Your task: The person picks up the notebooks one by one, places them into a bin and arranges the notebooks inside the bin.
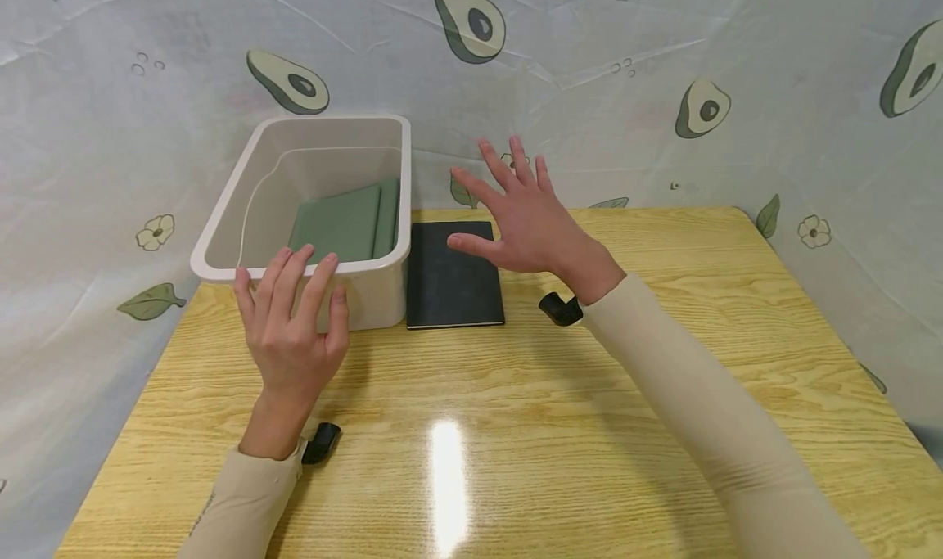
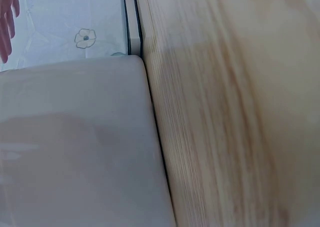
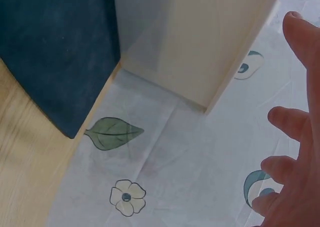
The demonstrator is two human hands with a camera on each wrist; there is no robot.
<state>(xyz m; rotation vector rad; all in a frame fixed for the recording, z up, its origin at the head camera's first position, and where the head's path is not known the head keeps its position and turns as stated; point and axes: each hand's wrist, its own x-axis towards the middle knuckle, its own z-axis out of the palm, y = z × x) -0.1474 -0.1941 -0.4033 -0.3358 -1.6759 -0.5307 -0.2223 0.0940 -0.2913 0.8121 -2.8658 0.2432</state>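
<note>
My left hand [image 1: 295, 330] is at the near rim of a whitish plastic bin [image 1: 214, 240], its fingertips overlapping the rim and its thumb apart from them. Whether the fingertips touch the rim I cannot tell. Inside the bin lie flat green items [image 1: 339, 223] that look like notebooks. My right hand [image 1: 530, 223] is spread in the air above a black notebook [image 1: 453, 285], holding nothing. That notebook lies on the table against the bin's right side. In the right wrist view, the right fingers [image 3: 290, 122] stand apart, away from the notebook [image 3: 65, 52] and the bin [image 3: 185, 42].
A wooden table [image 1: 516, 428] with a bright light reflection carries the bin and notebook. Behind and beside it hangs a pale curtain [image 1: 368, 43] printed with avocados, leaves and flowers. Black devices [image 1: 322, 443] sit at both wrists.
</note>
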